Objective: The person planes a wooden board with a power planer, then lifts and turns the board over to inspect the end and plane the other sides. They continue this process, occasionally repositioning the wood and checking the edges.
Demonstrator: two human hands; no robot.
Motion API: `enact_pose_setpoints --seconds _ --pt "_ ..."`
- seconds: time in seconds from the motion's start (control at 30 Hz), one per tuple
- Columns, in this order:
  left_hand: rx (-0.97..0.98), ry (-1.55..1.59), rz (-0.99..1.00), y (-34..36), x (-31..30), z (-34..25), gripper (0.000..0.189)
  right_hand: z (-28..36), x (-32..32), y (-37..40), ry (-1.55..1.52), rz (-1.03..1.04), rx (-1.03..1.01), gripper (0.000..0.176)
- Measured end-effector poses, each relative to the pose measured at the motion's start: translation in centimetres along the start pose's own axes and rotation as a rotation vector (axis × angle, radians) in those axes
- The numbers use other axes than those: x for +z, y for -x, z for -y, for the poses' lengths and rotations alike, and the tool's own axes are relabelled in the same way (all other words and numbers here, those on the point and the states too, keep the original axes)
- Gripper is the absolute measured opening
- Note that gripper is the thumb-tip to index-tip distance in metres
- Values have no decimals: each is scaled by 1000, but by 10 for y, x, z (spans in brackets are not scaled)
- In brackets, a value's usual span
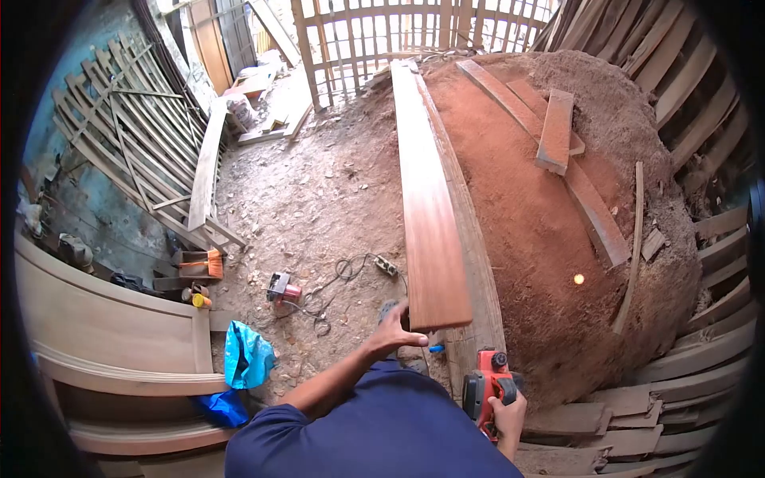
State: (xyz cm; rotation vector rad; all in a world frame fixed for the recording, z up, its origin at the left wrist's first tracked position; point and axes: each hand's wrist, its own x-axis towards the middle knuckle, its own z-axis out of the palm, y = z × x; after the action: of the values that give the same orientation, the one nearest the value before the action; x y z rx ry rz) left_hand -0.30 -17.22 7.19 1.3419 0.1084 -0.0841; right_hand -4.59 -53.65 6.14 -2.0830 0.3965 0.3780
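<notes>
A long, smooth reddish-brown wooden plank (434,239) runs away from me, lying along a rougher timber beam (476,299). At its near left corner is my left hand (390,334), with the thumb across the end and the fingers along the left edge; the fingertips are partly hidden. My right hand (508,414) is wrapped around the handle of a red and black electric planer (484,390). The planer is low beside the near end of the beam, to the right of the plank's end.
A sawdust heap (518,207) with loose offcuts (555,131) rises on the right. On the left floor are another red power tool (283,288), a cable with a socket strip (386,265) and a blue bag (247,354). Wooden panels (119,311) stand at the left.
</notes>
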Motion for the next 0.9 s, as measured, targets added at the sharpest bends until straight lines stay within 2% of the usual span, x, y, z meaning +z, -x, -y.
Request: enact_pose_setpoints --seconds 0.07,0.1,0.13,0.17,0.2,0.23,0.27,0.3,0.47,0.53,0.57,0.63,0.73,0.9 --pt "177 34 36 -4 8 -72 107 11 1 -2 37 30 -73 48" --pt "294 127 -24 -8 20 -104 101 8 2 -6 34 32 -70 49" --pt "298 21 -67 -18 15 -115 88 1 5 -9 34 38 -66 50" --pt "198 37 -157 -22 19 -146 73 -20 9 -19 20 51 10 50" --pt "343 -2 -249 -30 19 -155 57 -12 8 -14 28 62 26 50" --pt "554 67 -169 -36 28 -183 47 8 8 -11 27 50 9 49" --pt "582 -59 -246 -40 29 -199 47 18 9 -8 25 40 -9 49" --pt "693 -85 -252 -46 30 -209 48 8 11 -11 43 23 1 47" --pt "648 92 -223 -47 42 -235 44 19 10 -6 -15 40 8 41" --pt "652 123 -222 -48 45 -235 42 38 7 -1 -114 95 163 38" --pt "665 158 -222 -48 46 -234 42 30 9 -4 -107 106 164 38" --pt "681 159 -224 -47 46 -233 43 2 9 -12 -27 17 29 37" --pt "640 146 -183 -53 37 -228 43 -17 7 -19 -12 25 -14 37" --pt "633 117 -202 -49 41 -235 38 16 4 -9 -37 72 33 36"
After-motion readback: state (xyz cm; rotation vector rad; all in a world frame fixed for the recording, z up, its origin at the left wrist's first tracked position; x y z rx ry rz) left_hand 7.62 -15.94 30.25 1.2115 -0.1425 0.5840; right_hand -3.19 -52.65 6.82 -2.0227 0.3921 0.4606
